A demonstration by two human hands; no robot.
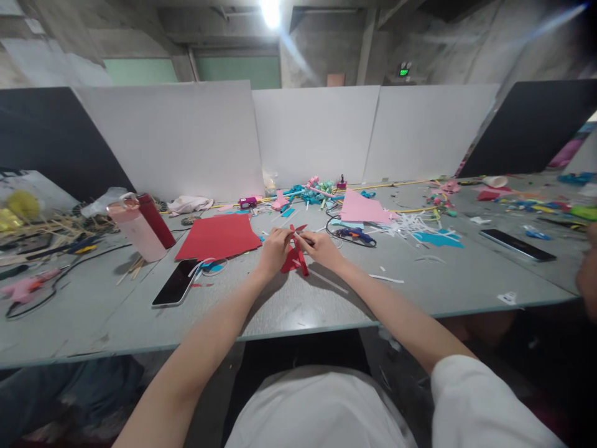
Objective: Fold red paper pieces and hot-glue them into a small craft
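Note:
My left hand (274, 247) and my right hand (321, 247) meet over the middle of the grey table (289, 305), both pinching a small folded red paper piece (295, 256). Its pointed flaps stick up between my fingertips and hang down below them. A thin white stick (329, 281) lies on the table just under my right wrist. A flat red paper sheet (218, 236) rests to the left of my left hand.
A black phone (176, 282) lies left of my hands, beside a pink bottle (135, 227). A blue glue gun (355, 234), pink paper (362, 208) and paper scraps sit behind. A second phone (517, 244) lies right. White divider boards (317, 134) stand behind.

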